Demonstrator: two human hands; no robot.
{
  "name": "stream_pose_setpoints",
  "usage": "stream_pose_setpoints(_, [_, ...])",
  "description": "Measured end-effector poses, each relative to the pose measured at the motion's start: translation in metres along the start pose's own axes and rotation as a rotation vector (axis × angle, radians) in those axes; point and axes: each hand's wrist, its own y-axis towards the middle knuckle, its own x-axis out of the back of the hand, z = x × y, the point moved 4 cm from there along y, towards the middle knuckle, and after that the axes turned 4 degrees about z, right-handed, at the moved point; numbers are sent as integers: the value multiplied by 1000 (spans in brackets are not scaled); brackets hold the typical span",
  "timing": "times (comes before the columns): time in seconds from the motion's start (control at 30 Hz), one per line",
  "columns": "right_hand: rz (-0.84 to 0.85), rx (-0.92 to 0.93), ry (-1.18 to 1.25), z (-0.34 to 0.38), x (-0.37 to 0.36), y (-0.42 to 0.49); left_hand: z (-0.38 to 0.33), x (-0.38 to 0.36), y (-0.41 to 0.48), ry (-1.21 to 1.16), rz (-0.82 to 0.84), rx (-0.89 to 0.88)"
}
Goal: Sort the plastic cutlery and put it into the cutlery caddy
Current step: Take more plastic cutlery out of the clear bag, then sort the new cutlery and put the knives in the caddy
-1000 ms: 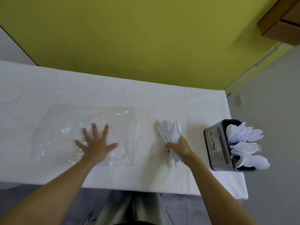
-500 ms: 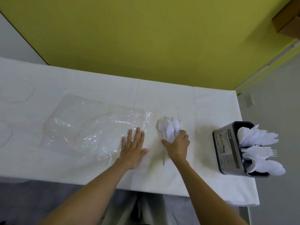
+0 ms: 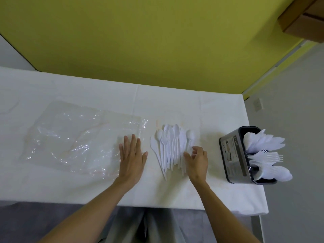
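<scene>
A loose bundle of white plastic cutlery point(image 3: 171, 146), spoons, forks and a knife, lies fanned on the white table point(image 3: 175, 102) with heads pointing away from me. My right hand point(image 3: 197, 161) rests just right of the handles, fingers curled and apart, holding nothing. My left hand point(image 3: 132, 157) lies flat and open on the cloth left of the pile, at the edge of a clear plastic bag point(image 3: 77, 139). The grey cutlery caddy point(image 3: 231, 155) stands at the table's right end, with white knives, forks and spoons sticking out of its compartments.
The table's near edge runs just below my wrists and its right edge lies just past the caddy. A yellow wall rises behind the table. A wooden box shape point(image 3: 305, 18) hangs at the top right.
My right hand has let go of the cutlery bundle, which now lies spread on the table. My left hand slid right across the plastic bag to its right edge.
</scene>
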Motion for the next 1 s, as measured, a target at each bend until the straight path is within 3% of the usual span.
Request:
stream_pose_setpoints(0.1, [-57, -48, 35, -2, 4, 5, -31, 7, -6, 30, -136, -247])
stream_pose_setpoints(0.2, [-72, -62, 41, -4, 8, 12, -49, -14, -12, 74, 52, -456])
stream_pose_setpoints(0.3, [-63, -72, 52, -9, 11, 17, -41, -34, -13, 84, 180, -409])
stream_pose_setpoints(0.43, [-24, -78, 72, -14, 13, 20, -36, -30, -11, 107, 114, -337])
stream_pose_setpoints(0.53, [-16, -61, 83, -13, 14, 20, -42, -33, -12, 111, 102, -384])
stream_pose_setpoints(0.8, [-180, -161, 76, -25, 31, 26, -61, -35, -14, -26, 128, -389])
stream_pose_setpoints(1.0, [-116, -16, -22, -17, 24, 22, -68, -31, -18, -68, 144, -426])
